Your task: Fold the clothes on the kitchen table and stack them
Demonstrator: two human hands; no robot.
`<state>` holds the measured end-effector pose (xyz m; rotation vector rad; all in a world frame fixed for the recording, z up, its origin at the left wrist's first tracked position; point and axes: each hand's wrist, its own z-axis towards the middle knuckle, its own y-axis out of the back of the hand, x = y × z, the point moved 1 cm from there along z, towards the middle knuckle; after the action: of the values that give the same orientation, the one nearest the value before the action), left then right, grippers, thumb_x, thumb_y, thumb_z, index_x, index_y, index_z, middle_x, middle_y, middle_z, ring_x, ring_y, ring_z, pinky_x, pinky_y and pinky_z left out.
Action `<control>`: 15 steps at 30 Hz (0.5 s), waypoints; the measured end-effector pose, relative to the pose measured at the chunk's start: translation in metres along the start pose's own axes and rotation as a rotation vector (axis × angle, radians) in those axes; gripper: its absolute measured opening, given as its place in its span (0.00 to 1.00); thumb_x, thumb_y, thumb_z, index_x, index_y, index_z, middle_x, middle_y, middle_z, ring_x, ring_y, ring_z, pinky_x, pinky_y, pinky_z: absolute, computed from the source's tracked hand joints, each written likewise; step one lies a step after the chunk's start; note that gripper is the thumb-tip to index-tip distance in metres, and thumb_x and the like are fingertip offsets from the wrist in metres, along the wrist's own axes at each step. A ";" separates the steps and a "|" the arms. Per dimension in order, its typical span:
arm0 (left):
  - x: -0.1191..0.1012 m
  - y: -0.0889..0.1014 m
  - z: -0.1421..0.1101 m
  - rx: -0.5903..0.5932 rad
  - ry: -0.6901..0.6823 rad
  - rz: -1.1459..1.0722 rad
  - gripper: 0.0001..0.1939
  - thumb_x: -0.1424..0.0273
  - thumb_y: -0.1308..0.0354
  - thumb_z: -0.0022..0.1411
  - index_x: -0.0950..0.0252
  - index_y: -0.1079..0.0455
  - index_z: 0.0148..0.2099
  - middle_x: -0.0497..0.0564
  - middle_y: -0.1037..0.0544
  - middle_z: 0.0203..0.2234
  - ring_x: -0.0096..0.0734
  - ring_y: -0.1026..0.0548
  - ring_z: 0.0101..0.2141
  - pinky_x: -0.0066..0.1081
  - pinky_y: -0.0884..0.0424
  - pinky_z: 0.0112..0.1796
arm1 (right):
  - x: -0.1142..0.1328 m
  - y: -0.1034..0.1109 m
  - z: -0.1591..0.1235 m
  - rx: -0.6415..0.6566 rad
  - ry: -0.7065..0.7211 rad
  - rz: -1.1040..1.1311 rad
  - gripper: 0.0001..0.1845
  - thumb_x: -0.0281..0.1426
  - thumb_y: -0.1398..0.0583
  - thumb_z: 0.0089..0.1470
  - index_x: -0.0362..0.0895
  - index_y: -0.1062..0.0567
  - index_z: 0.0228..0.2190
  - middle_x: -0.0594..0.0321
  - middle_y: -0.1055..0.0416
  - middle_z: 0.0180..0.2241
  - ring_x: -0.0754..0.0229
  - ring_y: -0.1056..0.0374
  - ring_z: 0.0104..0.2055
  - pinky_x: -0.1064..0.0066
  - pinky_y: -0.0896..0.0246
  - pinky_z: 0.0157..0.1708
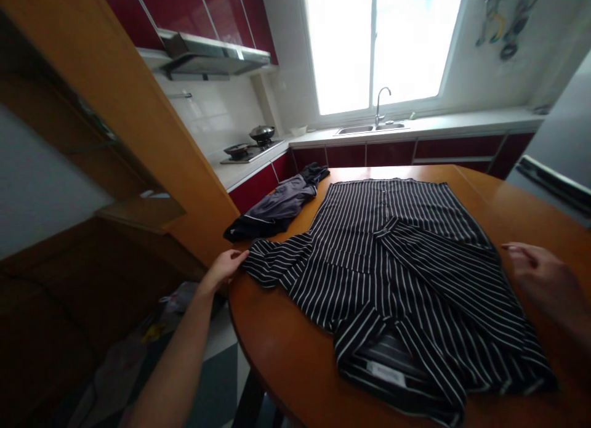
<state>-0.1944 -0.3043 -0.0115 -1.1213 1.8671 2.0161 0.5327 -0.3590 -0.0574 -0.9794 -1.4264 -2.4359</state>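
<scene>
A black shirt with white stripes [346, 249] lies spread on the wooden table [277, 329], its collar towards me and its hem at the far side. One sleeve is folded across the front; the other reaches out to the left edge. My left hand [225, 268] pinches the end of that left sleeve between thumb and fingers. To the right of the shirt, my right hand [538, 271] hovers over the table with its fingers curled, apart from the cloth. Whether anything is inside those fingers is hard to see.
A dark grey and black garment [286, 200] lies bunched at the table's far left. Behind the table are a stove with a wok [261, 133], a sink [355, 130] and a window. A wooden partition [152, 126] rises on the left, and a fridge [563, 132] stands at right.
</scene>
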 end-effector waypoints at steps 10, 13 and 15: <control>-0.027 0.002 0.001 0.231 0.013 -0.005 0.22 0.54 0.28 0.35 0.64 0.32 0.25 0.48 0.25 0.21 0.38 0.26 0.28 0.27 0.35 0.24 | -0.006 0.003 -0.005 0.003 -0.006 0.018 0.22 0.43 0.51 0.56 0.46 0.23 0.39 0.42 0.25 0.49 0.42 0.29 0.52 0.55 0.37 0.52; -0.049 0.017 0.000 0.237 -0.028 -0.057 0.19 0.58 0.30 0.38 0.65 0.31 0.27 0.48 0.25 0.22 0.35 0.26 0.28 0.27 0.34 0.26 | 0.005 0.007 -0.003 -0.002 -0.002 0.035 0.23 0.44 0.50 0.55 0.44 0.23 0.40 0.42 0.25 0.49 0.41 0.29 0.52 0.55 0.37 0.53; -0.073 0.030 0.000 0.194 -0.111 -0.107 0.18 0.60 0.31 0.41 0.65 0.30 0.30 0.47 0.25 0.24 0.33 0.27 0.28 0.25 0.34 0.26 | 0.022 0.009 -0.001 0.006 0.015 0.072 0.22 0.43 0.49 0.56 0.44 0.23 0.40 0.44 0.24 0.49 0.42 0.28 0.50 0.55 0.36 0.52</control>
<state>-0.1614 -0.2842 0.0569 -1.0128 1.8587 1.7593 0.5193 -0.3603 -0.0382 -0.9919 -1.3679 -2.3815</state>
